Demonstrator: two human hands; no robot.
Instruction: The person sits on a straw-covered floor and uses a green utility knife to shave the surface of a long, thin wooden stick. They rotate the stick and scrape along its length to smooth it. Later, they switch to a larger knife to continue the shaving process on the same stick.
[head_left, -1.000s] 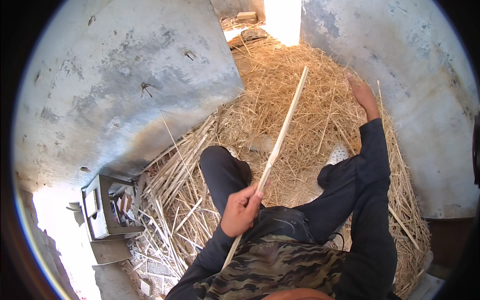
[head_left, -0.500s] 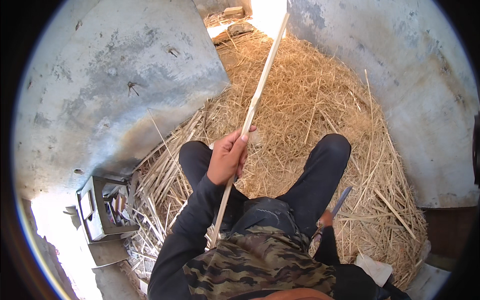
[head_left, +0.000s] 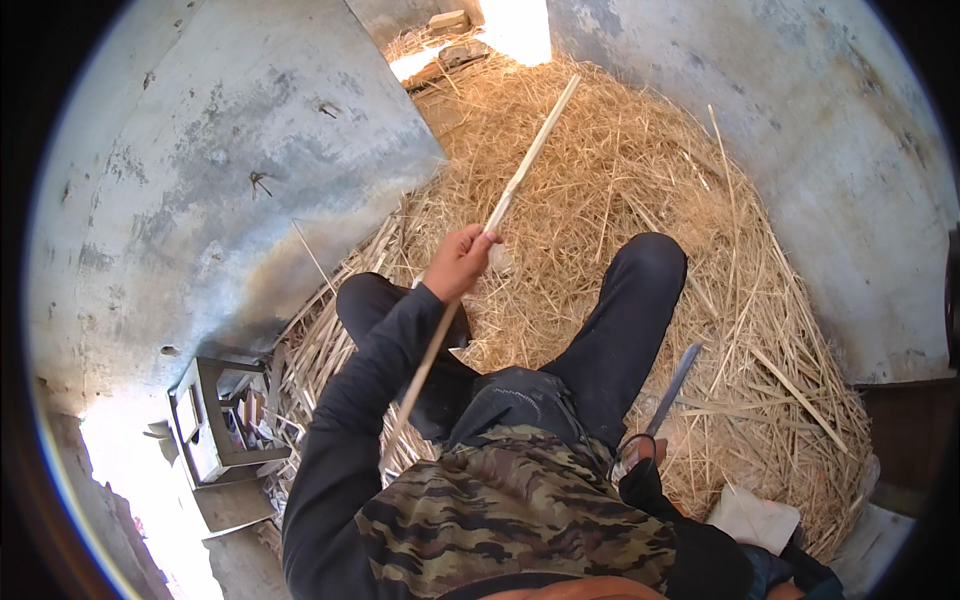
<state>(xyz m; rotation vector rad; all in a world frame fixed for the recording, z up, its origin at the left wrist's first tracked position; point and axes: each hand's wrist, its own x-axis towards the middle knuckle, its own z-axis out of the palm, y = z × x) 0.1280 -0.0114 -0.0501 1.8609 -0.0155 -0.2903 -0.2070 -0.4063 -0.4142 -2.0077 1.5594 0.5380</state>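
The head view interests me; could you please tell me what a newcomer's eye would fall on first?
Probably the long, pale wooden strip, slanting up through the middle of the picture in the left hand. Next would come the knife, its bare blade pointing up and rightward from the right hand, beside the right thigh. Beyond them, golden straw spreads between weathered grey walls.

No lettering or numbers can be read.
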